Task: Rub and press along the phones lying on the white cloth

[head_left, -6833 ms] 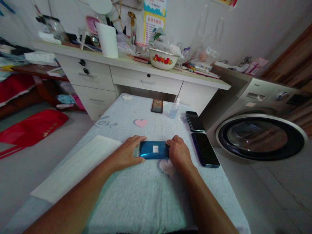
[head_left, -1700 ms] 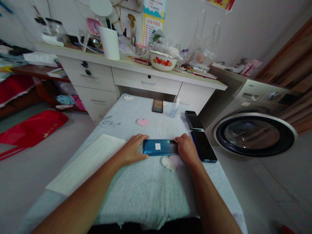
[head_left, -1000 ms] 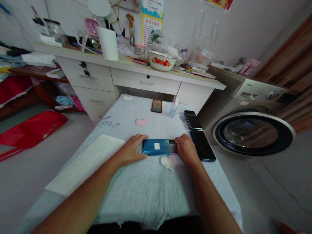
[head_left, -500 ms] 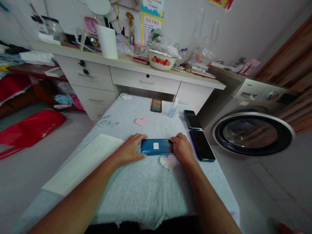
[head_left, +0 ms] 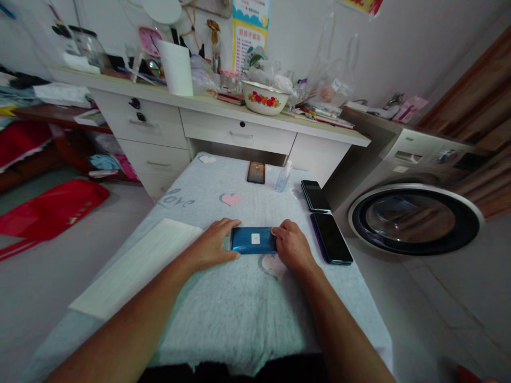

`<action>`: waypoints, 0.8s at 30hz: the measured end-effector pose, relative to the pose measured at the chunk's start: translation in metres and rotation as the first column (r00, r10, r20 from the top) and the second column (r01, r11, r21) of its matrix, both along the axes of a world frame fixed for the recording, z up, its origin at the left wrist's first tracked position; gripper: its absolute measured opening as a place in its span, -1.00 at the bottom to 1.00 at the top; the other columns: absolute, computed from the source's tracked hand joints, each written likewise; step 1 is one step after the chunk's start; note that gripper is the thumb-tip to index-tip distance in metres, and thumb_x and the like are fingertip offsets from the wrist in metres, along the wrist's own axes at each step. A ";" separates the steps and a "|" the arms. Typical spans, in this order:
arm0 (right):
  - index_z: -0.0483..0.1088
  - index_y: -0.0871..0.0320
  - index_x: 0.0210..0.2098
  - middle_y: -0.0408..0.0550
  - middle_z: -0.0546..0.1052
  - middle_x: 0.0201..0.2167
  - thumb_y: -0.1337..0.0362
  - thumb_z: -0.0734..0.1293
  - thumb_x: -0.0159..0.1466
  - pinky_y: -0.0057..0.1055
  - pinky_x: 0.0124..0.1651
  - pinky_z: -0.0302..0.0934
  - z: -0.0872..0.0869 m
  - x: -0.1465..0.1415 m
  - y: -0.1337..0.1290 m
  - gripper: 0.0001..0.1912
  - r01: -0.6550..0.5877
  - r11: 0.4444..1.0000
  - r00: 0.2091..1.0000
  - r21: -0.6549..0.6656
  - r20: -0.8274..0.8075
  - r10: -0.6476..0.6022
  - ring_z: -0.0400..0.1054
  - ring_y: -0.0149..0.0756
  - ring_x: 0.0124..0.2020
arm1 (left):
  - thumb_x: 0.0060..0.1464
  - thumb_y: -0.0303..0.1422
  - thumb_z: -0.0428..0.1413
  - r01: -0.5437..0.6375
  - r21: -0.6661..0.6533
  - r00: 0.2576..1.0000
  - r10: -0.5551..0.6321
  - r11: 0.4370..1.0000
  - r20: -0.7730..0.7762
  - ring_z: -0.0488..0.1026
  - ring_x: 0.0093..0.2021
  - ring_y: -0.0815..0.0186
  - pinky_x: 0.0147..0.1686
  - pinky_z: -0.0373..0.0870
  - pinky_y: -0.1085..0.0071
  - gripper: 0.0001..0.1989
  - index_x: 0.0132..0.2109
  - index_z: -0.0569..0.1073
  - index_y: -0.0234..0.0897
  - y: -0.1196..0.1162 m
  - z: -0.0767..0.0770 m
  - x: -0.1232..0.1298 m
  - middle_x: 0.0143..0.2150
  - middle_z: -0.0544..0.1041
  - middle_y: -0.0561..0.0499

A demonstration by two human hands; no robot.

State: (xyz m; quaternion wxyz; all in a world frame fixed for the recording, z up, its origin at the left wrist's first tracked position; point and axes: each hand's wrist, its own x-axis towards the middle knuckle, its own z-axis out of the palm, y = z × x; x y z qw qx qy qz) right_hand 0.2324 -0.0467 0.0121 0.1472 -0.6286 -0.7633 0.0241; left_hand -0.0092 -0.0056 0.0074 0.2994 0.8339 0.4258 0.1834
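Note:
A blue smartphone (head_left: 244, 246) lies back up across the patterned cloth, a small white square label on its back. My left hand (head_left: 217, 242) holds its left end, thumb along the near edge and fingers at the far edge. My right hand (head_left: 293, 244) has its fingers curled over the right end, hiding that part of the back; whether anything is tucked under these fingers cannot be seen. To the right lie a dark-screened phone (head_left: 332, 239) and another phone (head_left: 315, 196) beyond it. A flat white strip (head_left: 138, 268) rests left of my left forearm.
A clear spray bottle (head_left: 283, 177) and a brown-backed phone (head_left: 256, 173) are toward the far end of the cloth-covered table (head_left: 223, 319). Behind stands a white desk (head_left: 235, 127) bearing a flowered bowl (head_left: 265, 99). A washing machine (head_left: 415, 159) is on the right.
My right hand has slid slightly left over the phone's right end, covering the camera area that showed before. My left hand and the phone stay in place.

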 end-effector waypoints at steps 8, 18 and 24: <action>0.48 0.13 -0.22 -0.01 0.40 -0.27 0.48 0.17 0.24 -0.43 -0.11 0.10 -0.001 -0.007 -0.003 -0.72 -0.136 0.991 0.989 -0.002 -0.051 0.136 0.23 -0.27 -0.19 | -0.14 -0.30 0.20 0.007 0.013 1.000 -0.007 1.000 -0.003 0.36 -0.01 0.12 0.03 0.31 0.18 -0.30 0.19 0.22 -0.29 0.001 -0.003 0.000 0.08 0.33 -0.14; 0.52 0.13 -0.20 -0.01 0.40 -0.29 0.47 0.19 0.24 -0.42 -0.13 0.10 0.000 -0.003 0.001 -0.70 -0.037 0.999 0.999 -0.008 -0.026 0.037 0.24 -0.27 -0.21 | -0.13 -0.30 0.20 0.015 0.012 1.000 -0.015 1.000 0.009 0.34 0.00 0.12 0.01 0.33 0.19 -0.31 0.18 0.22 -0.24 0.002 -0.003 0.000 0.08 0.33 -0.11; 0.52 0.14 -0.21 0.02 0.40 -0.29 0.46 0.19 0.25 -0.40 -0.12 0.09 0.002 -0.002 0.002 -0.71 0.049 0.999 0.999 -0.008 0.024 -0.049 0.23 -0.24 -0.20 | -0.13 -0.30 0.21 0.021 0.023 1.000 -0.021 1.000 0.014 0.32 0.05 0.11 0.04 0.31 0.18 -0.30 0.19 0.21 -0.23 0.003 -0.005 -0.001 0.09 0.32 -0.12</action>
